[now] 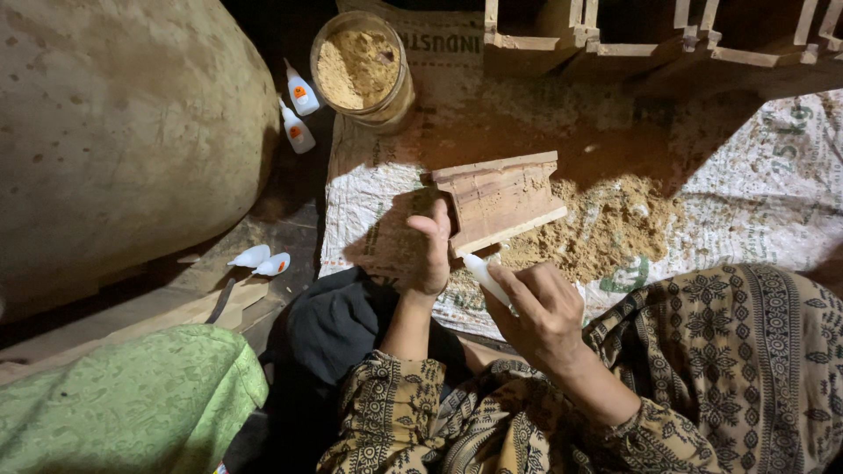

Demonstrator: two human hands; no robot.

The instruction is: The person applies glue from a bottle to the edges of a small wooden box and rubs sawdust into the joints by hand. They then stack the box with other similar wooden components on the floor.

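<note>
Left hand (430, 250) gripping carved wood piece (498, 200) — right hand (540, 307) pinching white glue bottle (485, 274) beside it

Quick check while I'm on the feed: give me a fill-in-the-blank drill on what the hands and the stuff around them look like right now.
1. The left hand steadies a carved piece of ____.
2. The right hand holds a small white ____ with its tip at the wooden piece.
3. The open jar is filled with ____.
4. Beside the jar stand ____ small bottles with orange labels.

Missing words: wood; bottle; sawdust; two
</note>
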